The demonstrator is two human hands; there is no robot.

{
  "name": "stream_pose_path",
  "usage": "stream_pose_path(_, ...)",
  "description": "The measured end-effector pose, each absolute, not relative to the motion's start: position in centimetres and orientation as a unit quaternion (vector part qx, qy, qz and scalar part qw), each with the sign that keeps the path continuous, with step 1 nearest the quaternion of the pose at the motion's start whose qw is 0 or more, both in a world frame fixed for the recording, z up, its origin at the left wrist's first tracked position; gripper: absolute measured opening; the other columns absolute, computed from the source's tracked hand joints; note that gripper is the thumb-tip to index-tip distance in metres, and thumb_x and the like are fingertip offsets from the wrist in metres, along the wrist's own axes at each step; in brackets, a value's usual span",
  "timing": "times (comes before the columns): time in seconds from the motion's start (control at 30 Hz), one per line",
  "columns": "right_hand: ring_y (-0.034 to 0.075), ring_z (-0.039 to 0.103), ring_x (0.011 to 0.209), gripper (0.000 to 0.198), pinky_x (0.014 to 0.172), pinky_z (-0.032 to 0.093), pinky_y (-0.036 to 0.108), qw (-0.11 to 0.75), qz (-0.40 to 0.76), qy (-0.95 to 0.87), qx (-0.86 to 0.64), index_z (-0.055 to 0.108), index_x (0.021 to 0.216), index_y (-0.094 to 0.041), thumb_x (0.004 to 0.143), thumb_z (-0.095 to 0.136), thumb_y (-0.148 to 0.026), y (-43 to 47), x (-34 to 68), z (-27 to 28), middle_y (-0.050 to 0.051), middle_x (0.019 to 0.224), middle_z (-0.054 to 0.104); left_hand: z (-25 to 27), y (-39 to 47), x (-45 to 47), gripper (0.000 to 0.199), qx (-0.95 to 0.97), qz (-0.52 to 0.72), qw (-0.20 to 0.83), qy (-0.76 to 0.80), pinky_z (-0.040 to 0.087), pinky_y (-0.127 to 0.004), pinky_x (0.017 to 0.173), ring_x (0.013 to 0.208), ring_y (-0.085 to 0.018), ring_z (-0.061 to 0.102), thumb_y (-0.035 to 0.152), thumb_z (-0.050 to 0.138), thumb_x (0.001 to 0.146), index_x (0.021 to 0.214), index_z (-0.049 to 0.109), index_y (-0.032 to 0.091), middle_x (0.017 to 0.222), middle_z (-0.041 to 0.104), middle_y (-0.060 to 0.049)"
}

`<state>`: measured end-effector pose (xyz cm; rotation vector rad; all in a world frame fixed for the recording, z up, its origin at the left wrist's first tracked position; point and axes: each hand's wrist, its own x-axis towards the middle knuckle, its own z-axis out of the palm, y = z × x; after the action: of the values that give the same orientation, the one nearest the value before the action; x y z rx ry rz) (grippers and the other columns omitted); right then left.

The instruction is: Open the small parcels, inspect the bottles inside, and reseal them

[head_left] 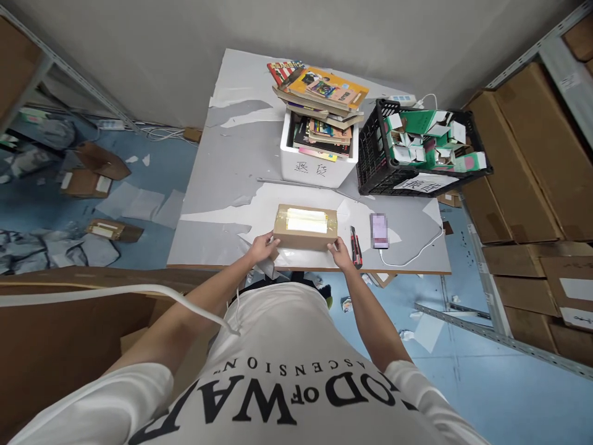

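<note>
A brown cardboard box (301, 240) lies near the front edge of the table, with a white label and clear tape on its top. My left hand (263, 247) grips its front left corner, and my right hand (340, 253) holds the front right corner; some fingertips are hidden by the box. Just right of my right hand lies a red and black box cutter (356, 247). Beyond it rests a phone (379, 231) with a white cable plugged in. A crumpled scrap of wrapping (267, 267) hangs by my left hand at the table edge.
Behind the box stands a white bin (319, 173) piled with books (331, 89). A black crate (373, 167) of green and white cartons sits beside it. The grey table (222, 167) has torn white surface patches. Large cartons (523, 167) fill a shelf at right; boxes and bags litter the floor at left.
</note>
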<state>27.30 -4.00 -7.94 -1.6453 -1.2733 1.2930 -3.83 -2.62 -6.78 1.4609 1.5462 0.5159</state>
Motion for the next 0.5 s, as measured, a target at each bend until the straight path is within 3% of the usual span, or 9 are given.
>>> stream_pose_path(0.13, 0.02, 0.059, 0.093, 0.036, 0.086, 0.046, 0.034, 0.315, 0.465, -0.483, -0.672, 0.049, 0.091, -0.022, 0.081, 0.047, -0.057, -3.2, 26.8, -7.0, 0.007, 0.099, 0.065, -5.7, -1.8, -3.6, 0.054, 0.597, 0.22, 0.396, 0.662, 0.044, -0.028, 0.072, 0.083, -0.022, 0.063, 0.056, 0.042, 0.085, 0.103, 0.073, 0.015, 0.092, 0.074, -0.007)
stream_pose_path(0.3, 0.019, 0.054, 0.08, 0.041, 0.078, 0.043, 0.033, 0.273, 0.425, -0.467, -0.726, 0.045, 0.077, -0.024, 0.081, 0.043, -0.064, -1.9, 26.1, -7.2, 0.004, 0.084, 0.062, -5.5, 0.4, -2.7, 0.061, 0.571, 0.145, 0.337, 0.734, 0.036, -0.028, 0.06, 0.067, -0.02, 0.059, 0.063, 0.038, 0.086, 0.072, 0.074, 0.016, 0.065, 0.068, -0.008)
stream_pose_path(0.5, 0.019, 0.053, 0.074, 0.043, 0.073, 0.041, 0.031, 0.24, 0.425, -0.461, -0.741, 0.045, 0.069, -0.024, 0.078, 0.048, -0.066, -0.5, 26.2, -7.5, 0.002, 0.073, 0.059, -6.3, 1.9, -2.6, 0.058, 0.58, 0.112, 0.334, 0.735, 0.033, -0.029, 0.058, 0.068, -0.023, 0.06, 0.064, 0.042, 0.083, 0.057, 0.068, 0.019, 0.058, 0.064, -0.011)
